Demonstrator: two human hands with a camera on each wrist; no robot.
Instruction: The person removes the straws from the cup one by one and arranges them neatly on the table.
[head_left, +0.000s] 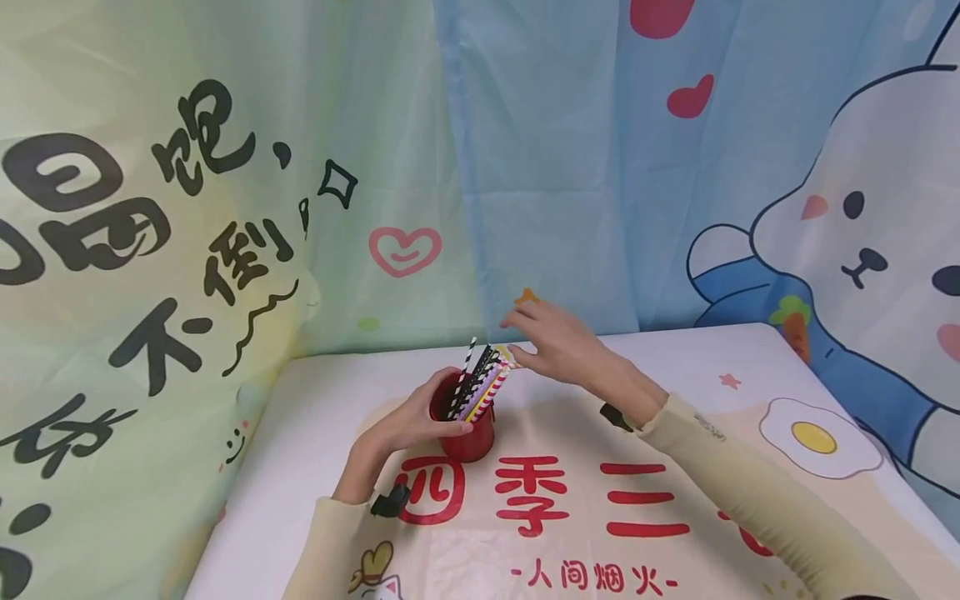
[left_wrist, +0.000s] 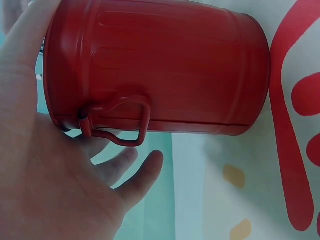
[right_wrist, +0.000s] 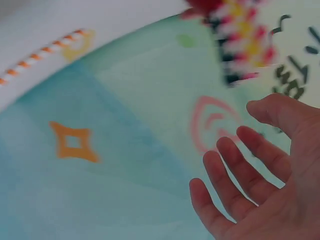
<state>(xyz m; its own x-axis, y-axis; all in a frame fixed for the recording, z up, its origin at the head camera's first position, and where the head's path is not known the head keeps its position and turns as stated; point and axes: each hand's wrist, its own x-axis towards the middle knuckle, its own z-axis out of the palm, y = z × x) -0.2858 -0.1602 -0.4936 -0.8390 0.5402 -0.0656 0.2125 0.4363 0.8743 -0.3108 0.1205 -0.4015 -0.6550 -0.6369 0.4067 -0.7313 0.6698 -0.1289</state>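
A small red metal bucket (head_left: 470, 447) stands on the cloth near the middle of the table. My left hand (head_left: 411, 419) grips it at the rim, thumb on the near side. A looped handle (left_wrist: 145, 120) shows on the bucket's side in the left wrist view. Patterned straws (head_left: 483, 387) in black, purple, yellow and red-and-white lean to the right out of the bucket. Just right of their tops is my right hand (head_left: 561, 343), fingers spread and relaxed. In the right wrist view no straw lies between its fingers, and the straw ends are blurred beyond the thumb.
An orange-and-white striped straw (right_wrist: 45, 55) lies on the table in the right wrist view. The printed tablecloth (head_left: 592, 433) carries red characters and a fried-egg picture. Behind the table's far edge hangs a printed curtain (head_left: 540, 167).
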